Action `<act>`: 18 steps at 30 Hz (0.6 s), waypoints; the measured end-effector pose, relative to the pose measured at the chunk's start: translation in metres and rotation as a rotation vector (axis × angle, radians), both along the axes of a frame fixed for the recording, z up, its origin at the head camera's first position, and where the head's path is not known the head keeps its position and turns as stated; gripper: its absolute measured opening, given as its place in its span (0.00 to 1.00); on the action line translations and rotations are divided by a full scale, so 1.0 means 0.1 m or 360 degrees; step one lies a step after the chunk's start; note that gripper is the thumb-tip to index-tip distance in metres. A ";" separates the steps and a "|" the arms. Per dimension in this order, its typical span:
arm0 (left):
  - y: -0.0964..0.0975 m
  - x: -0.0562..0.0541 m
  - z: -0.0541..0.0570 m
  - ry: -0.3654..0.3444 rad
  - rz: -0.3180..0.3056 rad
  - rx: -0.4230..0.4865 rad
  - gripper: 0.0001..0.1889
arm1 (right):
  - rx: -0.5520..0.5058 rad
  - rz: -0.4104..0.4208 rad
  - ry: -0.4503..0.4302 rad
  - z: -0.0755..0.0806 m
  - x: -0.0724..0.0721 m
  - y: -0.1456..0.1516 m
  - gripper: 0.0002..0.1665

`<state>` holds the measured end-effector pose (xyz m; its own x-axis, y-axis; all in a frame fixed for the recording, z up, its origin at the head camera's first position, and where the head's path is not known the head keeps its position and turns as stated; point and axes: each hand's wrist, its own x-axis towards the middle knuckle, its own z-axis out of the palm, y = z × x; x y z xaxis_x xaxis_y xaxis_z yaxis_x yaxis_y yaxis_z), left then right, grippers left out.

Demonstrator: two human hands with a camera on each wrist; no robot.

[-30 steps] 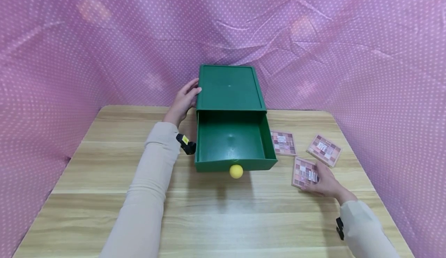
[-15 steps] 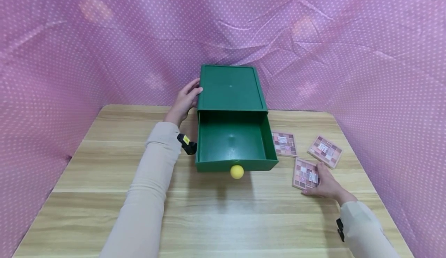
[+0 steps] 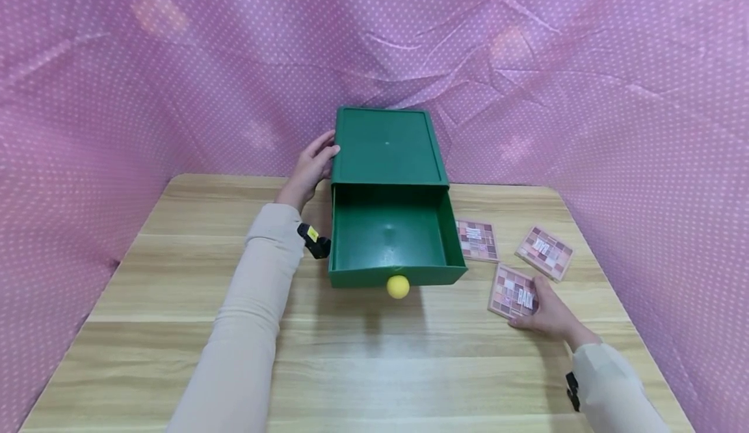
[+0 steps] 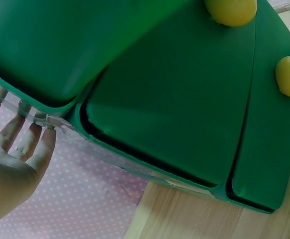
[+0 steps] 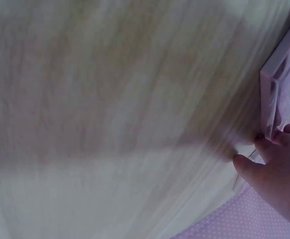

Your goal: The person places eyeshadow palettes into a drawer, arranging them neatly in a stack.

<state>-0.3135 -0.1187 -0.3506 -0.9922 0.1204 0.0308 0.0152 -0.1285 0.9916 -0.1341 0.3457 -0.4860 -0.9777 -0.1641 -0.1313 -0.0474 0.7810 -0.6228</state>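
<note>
A green drawer cabinet (image 3: 389, 147) stands at the back of the table with its top drawer (image 3: 398, 277) pulled out and bare inside. My left hand (image 3: 307, 171) rests against the cabinet's left side, its fingers straight along the see-through panel (image 4: 97, 149) in the left wrist view. On the right, my right hand (image 3: 550, 309) holds an eyeshadow palette (image 3: 510, 292) by its edges, thumb at the near edge and fingers at the right one. In the right wrist view, fingertips meet the corner of that palette (image 5: 269, 94); most of it lies outside the frame.
Two more eyeshadow palettes lie on the wooden table (image 3: 374, 368): one (image 3: 478, 240) beside the drawer, another (image 3: 545, 253) farther right. A yellow knob (image 3: 398, 287) juts from the pulled-out drawer. Lower drawers (image 4: 170, 99) are closed. Pink dotted cloth (image 3: 234, 62) hangs behind and at both sides.
The palette under my right hand has turned slightly, and the hand has shifted a little with it. My left hand stays on the cabinet's side.
</note>
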 end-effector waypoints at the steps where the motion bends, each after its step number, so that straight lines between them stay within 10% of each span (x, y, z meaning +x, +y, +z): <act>1: 0.00 0.00 0.00 0.0000 0.0000 -0.0002 0.24 | 0.0005 -0.0020 -0.0004 0.00 0.01 -0.01 0.62; 18: -0.01 -0.03 0.00 -0.0010 -0.0017 0.0011 0.24 | 0.0074 -0.0188 -0.0071 0.07 0.07 -0.07 0.67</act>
